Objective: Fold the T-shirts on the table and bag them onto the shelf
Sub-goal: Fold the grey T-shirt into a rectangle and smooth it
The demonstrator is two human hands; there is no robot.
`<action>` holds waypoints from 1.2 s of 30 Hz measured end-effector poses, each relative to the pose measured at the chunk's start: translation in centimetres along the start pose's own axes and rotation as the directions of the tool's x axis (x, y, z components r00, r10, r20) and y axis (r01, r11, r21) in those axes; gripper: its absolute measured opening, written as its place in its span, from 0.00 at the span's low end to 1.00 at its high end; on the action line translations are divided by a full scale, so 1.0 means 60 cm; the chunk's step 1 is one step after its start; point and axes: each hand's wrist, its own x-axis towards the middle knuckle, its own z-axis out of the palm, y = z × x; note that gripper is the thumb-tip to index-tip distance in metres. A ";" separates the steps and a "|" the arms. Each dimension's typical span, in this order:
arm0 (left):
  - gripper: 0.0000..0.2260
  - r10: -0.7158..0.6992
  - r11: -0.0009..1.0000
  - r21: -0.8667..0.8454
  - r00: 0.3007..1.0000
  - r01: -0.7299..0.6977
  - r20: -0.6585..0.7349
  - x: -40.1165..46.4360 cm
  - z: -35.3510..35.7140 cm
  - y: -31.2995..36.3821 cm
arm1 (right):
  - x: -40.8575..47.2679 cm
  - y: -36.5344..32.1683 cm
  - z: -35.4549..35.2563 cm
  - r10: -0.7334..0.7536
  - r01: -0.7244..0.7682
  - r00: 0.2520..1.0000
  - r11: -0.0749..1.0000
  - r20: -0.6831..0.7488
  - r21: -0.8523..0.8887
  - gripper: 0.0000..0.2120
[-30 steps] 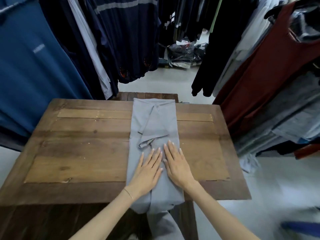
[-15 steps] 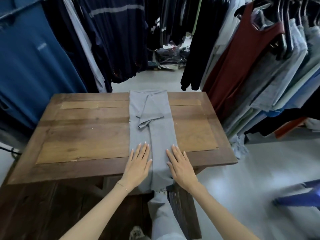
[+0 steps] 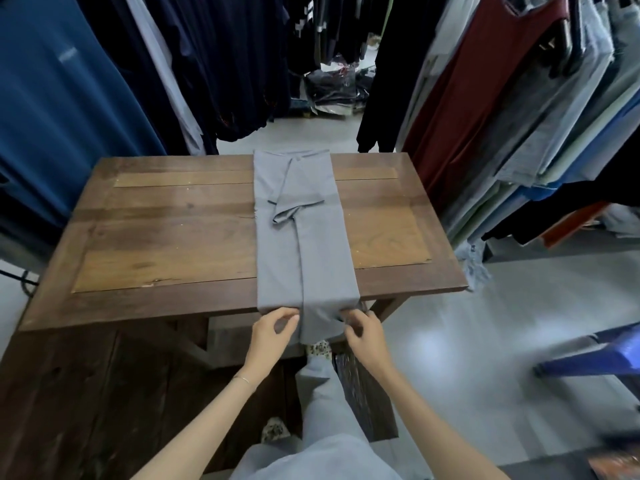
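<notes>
A grey T-shirt [image 3: 304, 244] lies in a long narrow strip down the middle of the wooden table [image 3: 166, 237], both sleeves folded inward. Its near end hangs over the table's front edge. My left hand [image 3: 273, 336] pinches the left corner of that hanging end with thumb and fingers. At the right corner, my right hand [image 3: 363, 332] has its fingers curled round the cloth. Both hands are just below the table's front edge.
Racks of hanging clothes crowd the table: blue and navy garments [image 3: 69, 98] on the left, a rust-red top [image 3: 467, 109] and grey and blue shirts on the right. Bagged clothes [image 3: 332, 88] lie on the floor beyond. A blue stool [image 3: 595, 355] stands at right.
Both hands slid back from lying flat on the shirt to its near end and now grip its corners at the table's front edge. The camera has drawn back from the table.
</notes>
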 end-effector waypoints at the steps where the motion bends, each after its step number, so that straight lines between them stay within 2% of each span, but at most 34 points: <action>1: 0.05 -0.032 0.999 -0.011 0.998 0.033 0.051 0.003 0.003 0.003 | 0.010 -0.002 0.007 0.012 -0.012 0.998 1.000 0.062 0.012 0.11; 3: 0.05 -0.075 0.997 -0.011 0.991 0.077 0.114 0.009 0.009 0.007 | 0.027 0.002 0.025 0.097 -0.091 0.974 0.995 0.205 -0.041 0.15; 4: 0.05 -0.087 0.996 -0.004 0.989 0.088 0.120 0.011 0.011 0.008 | 0.032 0.010 0.034 0.167 -0.137 0.942 0.983 0.291 -0.121 0.16; 6: 0.05 -0.109 0.994 0.009 0.988 0.109 0.112 0.014 0.017 0.006 | 0.024 0.031 0.051 0.286 -0.169 0.837 0.946 0.466 -0.276 0.16; 8: 0.06 -0.123 0.992 0.013 0.987 0.122 0.108 0.015 0.021 0.000 | 0.001 0.050 0.060 0.382 -0.249 0.754 0.919 0.535 -0.306 0.15; 9: 0.06 -0.124 0.992 0.015 0.986 0.123 0.112 0.016 0.023 -0.003 | -0.009 0.058 0.063 0.412 -0.303 0.750 0.909 0.518 -0.285 0.14; 10: 0.06 -0.127 0.992 0.014 0.985 0.126 0.118 0.017 0.027 -0.006 | -0.014 0.065 0.064 0.417 -0.337 0.776 0.908 0.472 -0.248 0.14; 12: 0.06 -0.134 0.991 0.010 0.983 0.133 0.122 0.018 0.033 -0.005 | -0.011 0.068 0.054 0.393 -0.373 0.862 0.919 0.321 -0.123 0.15; 15: 0.06 -0.149 0.988 -0.008 0.975 0.152 0.162 0.019 0.043 -0.006 | 0.013 0.043 0.015 0.356 -0.382 0.924 0.881 0.140 0.278 0.18; 17: 0.06 -0.179 0.975 -0.088 0.958 0.203 0.224 0.015 0.047 -0.014 | 0.029 0.017 -0.013 0.332 -0.372 0.928 0.783 0.171 0.498 0.16; 18: 0.07 -0.207 0.963 -0.119 0.947 0.241 0.246 0.012 0.047 -0.018 | 0.035 0.005 -0.024 0.315 -0.381 0.925 0.758 0.214 0.529 0.14; 20: 0.08 -0.226 0.959 -0.111 0.942 0.259 0.249 0.005 0.042 -0.026 | 0.039 -0.009 -0.036 0.271 -0.400 0.912 0.756 0.308 0.519 0.12; 22: 0.05 -0.181 0.980 -0.037 0.951 0.196 0.252 0.003 0.035 -0.038 | 0.038 -0.014 -0.039 0.230 -0.398 0.903 0.763 0.362 0.508 0.10; 24: 0.02 -0.146 0.989 0.046 0.953 0.139 0.266 0.001 0.028 -0.046 | 0.035 -0.010 -0.034 0.221 -0.399 0.896 0.781 0.386 0.480 0.09; 27: 0.04 -0.179 0.983 0.083 0.949 0.163 0.260 0.000 0.020 -0.049 | 0.022 0.001 -0.022 0.232 -0.396 0.887 0.827 0.399 0.399 0.10; 30: 0.03 -0.209 0.975 -0.006 0.926 0.222 0.315 -0.005 0.021 -0.046 | 0.006 0.018 -0.006 0.233 -0.394 0.868 0.861 0.438 0.322 0.08; 32: 0.05 -0.228 0.957 -0.094 0.912 0.274 0.340 -0.008 0.023 -0.047 | -0.005 0.022 0.001 0.218 -0.388 0.866 0.860 0.449 0.330 0.07; 36: 0.11 -0.234 0.956 -0.092 0.911 0.279 0.339 -0.001 0.021 -0.051 | -0.007 0.026 0.004 0.265 -0.392 0.858 0.891 0.439 0.228 0.08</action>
